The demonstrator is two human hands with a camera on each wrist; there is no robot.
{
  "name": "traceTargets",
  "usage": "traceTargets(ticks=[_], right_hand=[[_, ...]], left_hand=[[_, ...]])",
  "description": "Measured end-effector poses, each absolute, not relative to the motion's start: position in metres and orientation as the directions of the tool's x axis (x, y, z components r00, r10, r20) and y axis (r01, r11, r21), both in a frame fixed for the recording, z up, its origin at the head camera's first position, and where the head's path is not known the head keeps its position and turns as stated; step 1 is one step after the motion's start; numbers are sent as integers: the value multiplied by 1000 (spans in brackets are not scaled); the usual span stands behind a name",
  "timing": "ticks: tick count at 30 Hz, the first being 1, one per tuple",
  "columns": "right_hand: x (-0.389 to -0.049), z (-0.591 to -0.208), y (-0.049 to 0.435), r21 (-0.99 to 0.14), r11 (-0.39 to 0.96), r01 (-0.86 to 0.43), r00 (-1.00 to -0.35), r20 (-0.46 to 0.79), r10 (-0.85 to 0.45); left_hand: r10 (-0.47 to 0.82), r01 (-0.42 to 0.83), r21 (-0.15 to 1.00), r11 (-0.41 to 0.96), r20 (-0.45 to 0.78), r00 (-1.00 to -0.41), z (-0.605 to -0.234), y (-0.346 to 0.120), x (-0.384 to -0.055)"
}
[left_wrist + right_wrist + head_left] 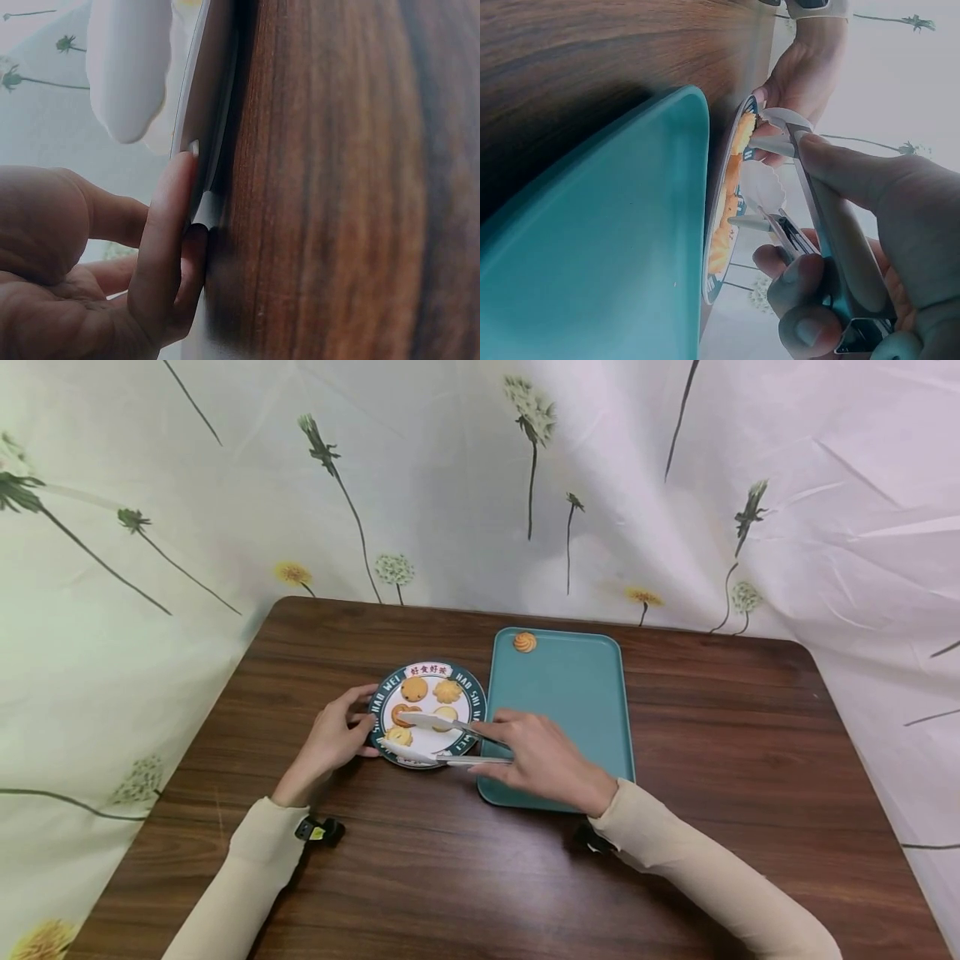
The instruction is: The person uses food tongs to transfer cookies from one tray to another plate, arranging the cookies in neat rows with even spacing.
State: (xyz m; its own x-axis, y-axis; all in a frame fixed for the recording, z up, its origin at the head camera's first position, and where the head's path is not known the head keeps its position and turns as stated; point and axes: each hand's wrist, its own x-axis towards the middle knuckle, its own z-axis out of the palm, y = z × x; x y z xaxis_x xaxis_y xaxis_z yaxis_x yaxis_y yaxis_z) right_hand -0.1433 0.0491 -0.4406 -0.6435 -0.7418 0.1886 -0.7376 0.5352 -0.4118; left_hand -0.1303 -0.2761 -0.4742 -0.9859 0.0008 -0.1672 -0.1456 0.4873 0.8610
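A round plate (478,700) with a dark green lettered rim carries several cookies, among them a dotted round cookie (414,687), a flower-shaped cookie (447,691) and a yellow cookie (400,736). Fingers of my left hand (336,733) hold the plate's left edge, one lying along its side in the left wrist view. My right hand (536,758) grips metal-handled tongs (472,760) with white tips. In the head view the tips are spread apart over the plate, partly covering a brown cookie (398,711) and a pale round cookie (446,715).
Right of the plate lies a teal tray (577,693), its lower left under my right hand in the head view. One swirled cookie (525,642) sits at its far left corner. A flower-patterned cloth (450,485) hangs behind the brown wooden table (420,877).
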Motion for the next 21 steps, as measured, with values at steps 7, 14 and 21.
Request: traceTargets(ticks=[7, 14, 21], right_hand=[[-148, -443, 44, -434, 543, -719, -659, 175, -731], [-151, -444, 41, -440, 548, -711, -664, 165, -729], [-152, -443, 41, -444, 554, -705, -670, 159, -725]], left_hand=[[1, -144, 861, 487, -165, -986, -475, -275, -130], [2, -145, 861, 488, -167, -986, -475, -275, -129], [3, -143, 862, 486, -165, -986, -474, -275, -130]])
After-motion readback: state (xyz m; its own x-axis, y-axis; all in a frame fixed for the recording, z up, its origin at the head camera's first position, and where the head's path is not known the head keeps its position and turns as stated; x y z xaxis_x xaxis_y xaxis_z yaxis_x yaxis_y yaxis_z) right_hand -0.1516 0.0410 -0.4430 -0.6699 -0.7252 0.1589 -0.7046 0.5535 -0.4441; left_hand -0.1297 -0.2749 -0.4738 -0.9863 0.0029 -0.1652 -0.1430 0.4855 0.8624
